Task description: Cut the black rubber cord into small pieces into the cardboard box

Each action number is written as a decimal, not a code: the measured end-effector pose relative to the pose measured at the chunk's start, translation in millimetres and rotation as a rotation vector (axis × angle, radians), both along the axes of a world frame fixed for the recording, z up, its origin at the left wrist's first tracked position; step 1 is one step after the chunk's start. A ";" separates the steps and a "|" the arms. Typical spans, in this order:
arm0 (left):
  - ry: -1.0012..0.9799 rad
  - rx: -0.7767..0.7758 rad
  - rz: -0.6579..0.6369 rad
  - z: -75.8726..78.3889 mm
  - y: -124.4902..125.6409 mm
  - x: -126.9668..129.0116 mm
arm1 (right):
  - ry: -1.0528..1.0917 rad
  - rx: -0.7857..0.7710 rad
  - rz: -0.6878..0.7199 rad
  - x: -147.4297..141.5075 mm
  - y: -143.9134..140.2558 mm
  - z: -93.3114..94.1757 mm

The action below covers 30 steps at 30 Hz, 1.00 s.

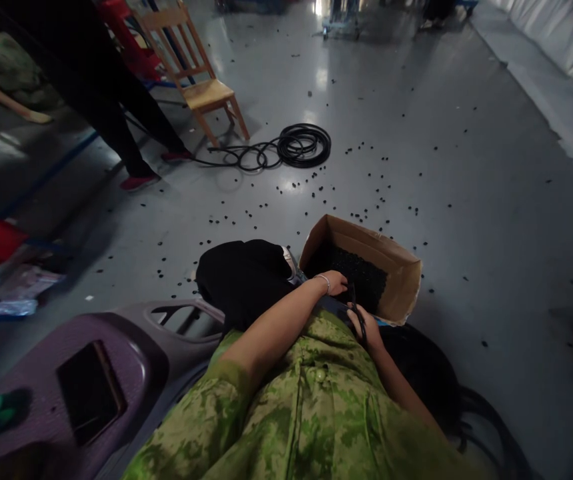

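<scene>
My left hand (336,283), with a bracelet at the wrist, reaches over the near side of an open cardboard box (402,283). Its fingers are closed, and what they pinch is too dark to make out. Close beside it, my right hand (366,325) is wrapped round a narrow black tool (360,325) that looks like scissors, pointing up toward the left fingers. Inside the box lies a heap of small black pieces (361,270).
Small black rings are scattered over the grey floor (266,193). A coil of black hose (303,145) lies ahead, near a wooden chair (209,93) and a standing person (111,113). At left, a purple stool (101,327) bears a phone (90,392). More black hose (491,417) lies at right.
</scene>
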<state>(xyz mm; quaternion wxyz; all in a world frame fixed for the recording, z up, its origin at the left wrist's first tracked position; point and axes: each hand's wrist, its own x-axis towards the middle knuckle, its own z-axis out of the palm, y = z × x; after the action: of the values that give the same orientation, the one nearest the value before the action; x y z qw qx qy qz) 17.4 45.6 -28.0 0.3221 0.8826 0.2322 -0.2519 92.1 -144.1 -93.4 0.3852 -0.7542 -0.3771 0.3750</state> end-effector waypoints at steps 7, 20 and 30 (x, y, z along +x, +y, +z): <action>0.025 -0.027 0.010 -4.0 0.5 0.2 | -0.072 -0.025 0.050 0.4 1.6 1.7; 0.016 -0.020 -0.018 -1.1 0.4 -0.3 | -0.047 -0.001 0.028 0.1 2.1 2.3; 0.024 -0.038 -0.008 -4.2 -0.4 1.3 | -0.058 -0.006 0.031 1.3 -0.4 -3.8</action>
<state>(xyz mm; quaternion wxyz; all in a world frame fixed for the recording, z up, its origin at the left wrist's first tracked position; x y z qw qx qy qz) 18.7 45.2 -32.2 0.3352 0.8741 0.2275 -0.2680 93.4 -144.6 -97.1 0.3660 -0.7599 -0.3988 0.3600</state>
